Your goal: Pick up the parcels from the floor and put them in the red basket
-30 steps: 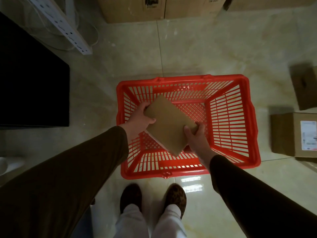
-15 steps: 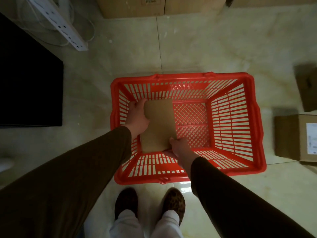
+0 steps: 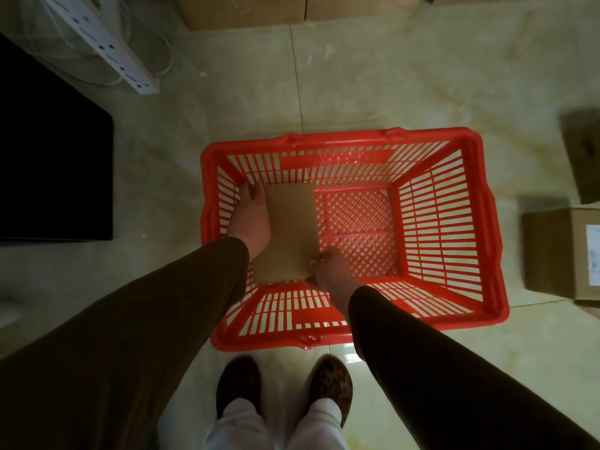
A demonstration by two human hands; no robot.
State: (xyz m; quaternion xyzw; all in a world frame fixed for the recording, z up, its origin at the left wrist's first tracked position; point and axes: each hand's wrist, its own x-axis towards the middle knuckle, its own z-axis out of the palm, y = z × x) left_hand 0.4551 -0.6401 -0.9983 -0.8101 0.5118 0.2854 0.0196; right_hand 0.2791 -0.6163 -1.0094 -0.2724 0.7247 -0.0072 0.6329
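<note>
A flat brown cardboard parcel (image 3: 287, 233) is down inside the red basket (image 3: 490, 241), against its left wall. My left hand (image 3: 250, 222) grips the parcel's left edge, and my right hand (image 3: 331, 271) holds its near right corner. Both hands are below the basket's rim. On the floor to the right lies a brown box with a white label (image 3: 563, 254), and a darker parcel (image 3: 584, 154) lies beyond it.
Large cardboard boxes (image 3: 246, 11) stand along the far wall. A white power strip (image 3: 107, 47) with cables lies at the upper left, beside a black surface (image 3: 48, 164). My feet (image 3: 282, 391) stand just in front of the basket.
The parcel went from tilted above the basket to lying flat and low in its left half. Both hands went down with it.
</note>
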